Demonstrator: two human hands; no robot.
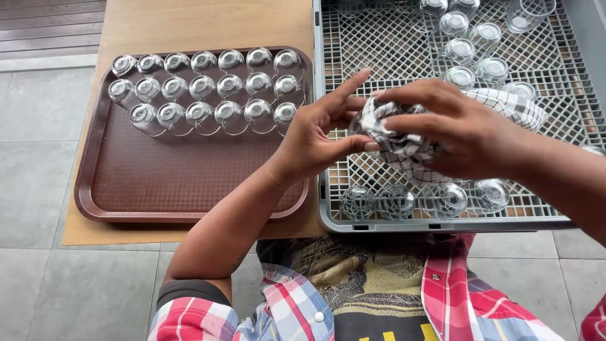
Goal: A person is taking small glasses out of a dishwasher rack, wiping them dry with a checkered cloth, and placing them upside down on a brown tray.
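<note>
- My left hand [319, 136], just right of the frame's middle, grips a small clear glass [357, 124], thumb under it and fingers spread over the top.
- My right hand [457, 129] is closed on a black-and-white checked cloth [404, 148], pressing it against that glass; the cloth's loose end trails off toward the right of the frame.
- Both hands sit over the grey plastic dish rack [442, 222] that fills the right half of the frame.
- More upturned glasses [461, 50] cluster in the rack's upper part, and a row of four [416, 201] lies along its lower edge, right below my hands.
- In the left half of the frame a brown rectangular tray [177, 183] rests on the pale wooden counter [189, 22].
- Three rows of upside-down glasses [208, 91] fill the tray's upper part.
- My red, white and blue plaid shirt [454, 297] shows along the bottom edge.
</note>
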